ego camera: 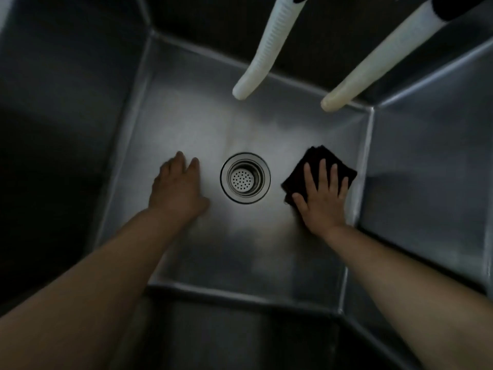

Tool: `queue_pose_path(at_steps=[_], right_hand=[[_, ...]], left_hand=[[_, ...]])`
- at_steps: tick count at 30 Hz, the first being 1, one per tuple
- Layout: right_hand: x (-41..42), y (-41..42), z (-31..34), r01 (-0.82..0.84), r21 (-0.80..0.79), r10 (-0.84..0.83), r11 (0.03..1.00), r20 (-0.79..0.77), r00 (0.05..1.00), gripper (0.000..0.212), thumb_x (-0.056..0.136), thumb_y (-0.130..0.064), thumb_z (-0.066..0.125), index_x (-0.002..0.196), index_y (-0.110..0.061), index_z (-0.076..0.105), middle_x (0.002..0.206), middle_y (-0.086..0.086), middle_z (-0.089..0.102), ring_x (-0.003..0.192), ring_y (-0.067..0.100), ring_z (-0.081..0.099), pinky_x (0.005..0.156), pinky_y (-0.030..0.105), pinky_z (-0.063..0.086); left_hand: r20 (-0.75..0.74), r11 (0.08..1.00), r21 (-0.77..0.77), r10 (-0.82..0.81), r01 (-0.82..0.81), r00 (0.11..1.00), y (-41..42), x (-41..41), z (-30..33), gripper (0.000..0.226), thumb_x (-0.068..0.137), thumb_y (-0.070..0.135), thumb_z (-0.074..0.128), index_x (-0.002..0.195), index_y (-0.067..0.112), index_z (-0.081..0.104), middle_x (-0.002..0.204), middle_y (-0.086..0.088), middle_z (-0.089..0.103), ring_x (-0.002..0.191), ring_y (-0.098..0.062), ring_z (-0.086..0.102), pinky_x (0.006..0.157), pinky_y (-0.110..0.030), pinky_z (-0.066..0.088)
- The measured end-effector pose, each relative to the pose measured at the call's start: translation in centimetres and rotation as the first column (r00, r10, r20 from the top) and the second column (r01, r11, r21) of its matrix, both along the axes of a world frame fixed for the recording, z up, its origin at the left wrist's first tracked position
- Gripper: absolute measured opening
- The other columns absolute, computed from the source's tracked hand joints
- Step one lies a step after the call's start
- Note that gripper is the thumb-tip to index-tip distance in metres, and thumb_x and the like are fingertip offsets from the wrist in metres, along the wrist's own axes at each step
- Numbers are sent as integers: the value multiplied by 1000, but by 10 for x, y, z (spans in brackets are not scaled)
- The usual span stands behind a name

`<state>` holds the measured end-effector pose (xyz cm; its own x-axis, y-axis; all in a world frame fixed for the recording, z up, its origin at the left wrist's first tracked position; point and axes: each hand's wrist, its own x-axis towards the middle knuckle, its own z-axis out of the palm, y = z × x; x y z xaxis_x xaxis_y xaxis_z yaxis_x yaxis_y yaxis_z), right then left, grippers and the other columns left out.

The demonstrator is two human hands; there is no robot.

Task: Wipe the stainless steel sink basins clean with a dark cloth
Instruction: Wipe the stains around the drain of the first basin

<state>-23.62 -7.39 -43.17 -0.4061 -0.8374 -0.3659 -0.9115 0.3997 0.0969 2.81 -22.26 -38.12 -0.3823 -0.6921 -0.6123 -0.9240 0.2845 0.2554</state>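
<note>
wiping basin floor, right of drain.
your right hand (321,194) presses the folded dark cloth (296,173) flat, grip open; left hand (177,188) open on the basin floor (240,236). keep palm pressure even, work into the right wall seam.

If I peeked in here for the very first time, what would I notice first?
Probably the round metal drain strainer with little holes, right in the middle of the shiny stainless steel sink floor. Next, the right hand pressing flat on a folded dark cloth by the right wall, while the bare left hand rests on the other side. Two pale ribbed hoses hang down from the top.
</note>
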Motion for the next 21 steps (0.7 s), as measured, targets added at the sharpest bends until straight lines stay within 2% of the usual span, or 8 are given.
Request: queue_pose_path(at_steps=[2, 5, 8, 11, 13, 15, 18, 21], right_hand=[[28, 17, 4, -46, -7, 46, 999, 54, 997, 71, 89, -58, 23, 149, -22, 8, 156, 19, 8, 142, 43, 3, 111, 57, -5], [72, 26, 8, -134, -3, 134, 991, 86, 987, 73, 87, -57, 29, 148, -18, 22, 154, 22, 17, 140, 47, 11, 110, 61, 3], [110, 19, 10, -220, -3, 219, 975, 105, 970, 74, 86, -55, 42, 148, -19, 23, 154, 22, 18, 140, 47, 11, 110, 64, 5], [140, 0, 11, -364, 12, 359, 931, 123, 925, 76, 89, -57, 43, 150, -21, 14, 156, 18, 10, 142, 44, 3, 110, 61, -5], [160, -13, 10, -465, 9, 458, 885, 152, 876, 76, 90, -58, 38, 150, -23, 7, 157, 16, 3, 143, 41, -4, 109, 59, -12], [185, -27, 9, -562, -16, 554, 827, 193, 810, 76, 89, -58, 38, 150, -24, 8, 158, 14, 2, 143, 39, -6, 109, 58, -13], [230, -46, 1, -692, -49, 682, 721, 228, 695, 75, 88, -58, 37, 150, -25, 11, 158, 11, 3, 144, 36, -5, 111, 57, -12], [266, -62, -4, -805, -74, 794, 589, 238, 559, 72, 91, -59, 32, 150, -27, 8, 159, 8, 1, 145, 33, -8, 114, 55, -10]], left_hand=[[-36, 998, -67, 3, -5, 999, -7, 14, 15, 86, 79, 35, 68, 148, 19, 20, 157, -12, 3, 142, -31, 4, 114, -45, 16], [-48, 988, -143, -71, 63, 996, -15, 41, 41, 71, 81, 33, 67, 142, 16, 36, 155, -14, 15, 141, -31, 6, 114, -45, 18], [-64, 981, -170, -100, 88, 993, -16, 68, 66, 62, 82, 29, 66, 137, 13, 44, 151, -16, 26, 140, -31, 11, 114, -45, 20], [-89, 971, -216, -126, 104, 988, -8, 93, 88, 57, 82, 22, 67, 134, 9, 49, 146, -20, 35, 137, -35, 19, 111, -46, 24], [-101, 966, -231, -139, 113, 985, 0, 105, 99, 58, 81, 17, 68, 134, 6, 48, 144, -23, 36, 134, -40, 25, 110, -46, 26], [-93, 968, -222, -142, 119, 985, 8, 114, 105, 60, 82, 15, 65, 138, 6, 43, 146, -24, 32, 133, -42, 26, 109, -47, 26], [-62, 977, -196, -96, 82, 993, 18, 122, 107, 60, 88, 19, 58, 143, 13, 35, 152, -17, 23, 137, -36, 18, 112, -45, 23], [-23, 963, -251, -101, 92, 995, 22, 127, 105, 56, 90, 20, 55, 142, 14, 36, 152, -15, 23, 137, -33, 15, 111, -47, 25]])
